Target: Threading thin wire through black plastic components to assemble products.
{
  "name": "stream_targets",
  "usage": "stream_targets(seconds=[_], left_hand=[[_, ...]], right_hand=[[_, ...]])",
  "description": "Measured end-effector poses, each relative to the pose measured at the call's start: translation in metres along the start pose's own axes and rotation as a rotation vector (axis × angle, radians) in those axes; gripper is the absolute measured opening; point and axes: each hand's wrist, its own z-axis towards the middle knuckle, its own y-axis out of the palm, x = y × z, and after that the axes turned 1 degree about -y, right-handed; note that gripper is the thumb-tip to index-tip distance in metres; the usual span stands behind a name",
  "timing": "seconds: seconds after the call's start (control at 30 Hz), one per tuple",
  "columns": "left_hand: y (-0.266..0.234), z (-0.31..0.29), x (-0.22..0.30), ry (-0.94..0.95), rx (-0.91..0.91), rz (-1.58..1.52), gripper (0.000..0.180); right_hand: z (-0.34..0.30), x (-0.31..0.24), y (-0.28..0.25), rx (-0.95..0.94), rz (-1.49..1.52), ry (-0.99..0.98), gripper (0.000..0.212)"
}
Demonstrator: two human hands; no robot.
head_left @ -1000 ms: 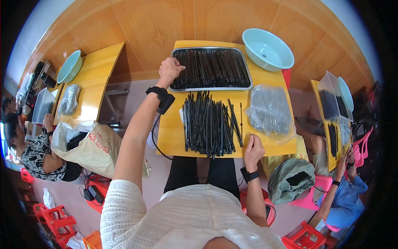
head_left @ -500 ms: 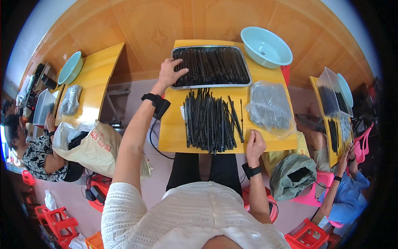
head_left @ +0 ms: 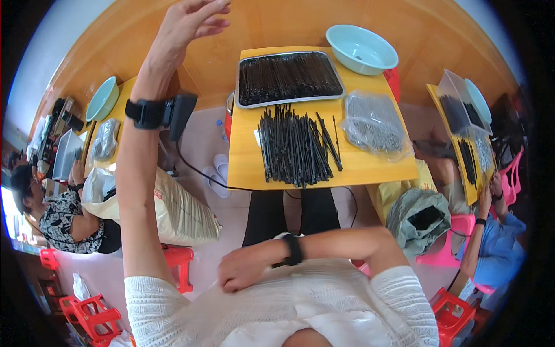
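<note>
Now the left hand (head_left: pixel 186 26) is up at ten o'clock from the tray (head_left: pixel 289 102), fingers a bit apart, with nothing seen in them. The right hand (head_left: pixel 247 269) is at seven o'clock from the loose black strips (head_left: pixel 296 147), too blurry to tell if its fingers pinch anything. The strips lie on the counter (head_left: pixel 243 168), at six o'clock from the tray. They may tangle, so lift a few and keep them straight

I wear a white top (head_left: pixel 277 306) patterned in openwork, black trousers (head_left: pixel 263 217) and black wrist straps (head_left: pixel 293 250). My table (head_left: pixel 245 168) is yellow, its loose strips (head_left: pixel 295 147) black, its tray (head_left: pixel 289 102) silver-rimmed, its basin (head_left: pixel 362 51) pale turquoise. A neighbour's shirt (head_left: pixel 62 228) is patterned black and white; one stool (head_left: pixel 95 318) is red.
</note>
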Motion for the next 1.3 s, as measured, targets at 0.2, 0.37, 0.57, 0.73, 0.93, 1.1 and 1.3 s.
stream_targets(seconds=[0.2, 0.37, 0.57, 0.73, 0.93, 1.1, 1.3], left_hand=[[0.06, 0.005, 0.023, 0.028, -0.175, -0.038, 0.031], [0.098, -0.003, 0.008, -0.002, -0.345, 0.029, 0.032], [0.098, -0.011, -0.005, -0.031, -0.418, 0.083, 0.027], [0.085, -0.015, -0.017, -0.17, -0.418, 0.102, 0.026], [0.07, -0.014, -0.031, -0.212, -0.497, 0.137, 0.025], [0.077, -0.014, -0.04, -0.224, -0.545, 0.098, 0.021], [0.08, -0.018, -0.036, -0.245, -0.561, 0.147, 0.022]], right_hand=[[0.116, 0.022, 0.056, 0.078, -0.12, -0.146, 0.026], [0.128, 0.039, 0.074, 0.033, 0.011, -0.356, 0.027], [0.132, 0.044, 0.076, -0.031, -0.106, -0.466, 0.027], [0.125, 0.057, 0.066, -0.011, -0.216, -0.512, 0.027], [0.109, 0.066, 0.059, 0.016, -0.341, -0.555, 0.028], [0.111, 0.064, 0.056, -0.044, -0.445, -0.66, 0.028], [0.112, 0.059, 0.042, -0.082, -0.601, -0.767, 0.029]])
